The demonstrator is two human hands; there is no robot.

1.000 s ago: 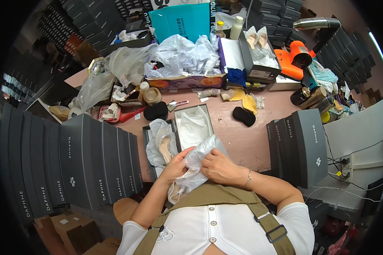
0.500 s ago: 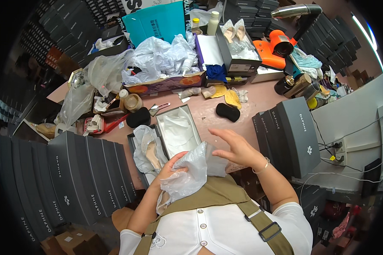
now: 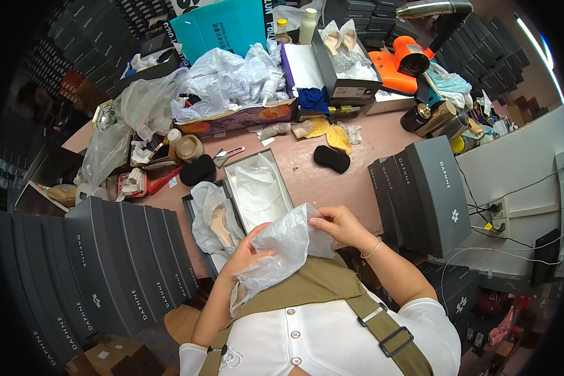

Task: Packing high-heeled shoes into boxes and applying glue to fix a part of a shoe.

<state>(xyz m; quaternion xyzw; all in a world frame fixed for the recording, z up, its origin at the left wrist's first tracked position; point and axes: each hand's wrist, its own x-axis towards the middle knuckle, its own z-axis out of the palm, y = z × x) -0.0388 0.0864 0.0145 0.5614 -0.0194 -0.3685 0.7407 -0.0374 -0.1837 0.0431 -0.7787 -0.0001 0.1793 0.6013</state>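
A translucent white plastic bag [image 3: 283, 245] is held low in front of my body. A shoe seems to be inside it, its heel end partly showing near the lower left; most of it is hidden. My left hand [image 3: 249, 255] wraps around the bag from the left. At the bag's upper right edge, my right hand [image 3: 343, 227] has thumb and fingers pinched on the film. Just left of the bag lies an open grey shoebox [image 3: 187, 203] holding a sparkly pale shoe [image 3: 218, 219] in translucent wrap. Beside it is a second grey tray [image 3: 283, 182] lined with white paper [image 3: 254, 188].
Closed grey shoeboxes stand at the left [image 3: 106, 263] and right [image 3: 429, 194]. Behind are a carton of crumpled plastic bags [image 3: 232, 78], a shoebox with sparkly heels [image 3: 344, 59] and an orange tool with a metal nozzle [image 3: 395, 72]. A black pad [image 3: 331, 159] and yellow sponges [image 3: 338, 139] lie mid-table.
My right hand has come down from an open pose and closed on the bag's upper edge. The bag is now stretched out wider to the right; my left hand keeps its hold.
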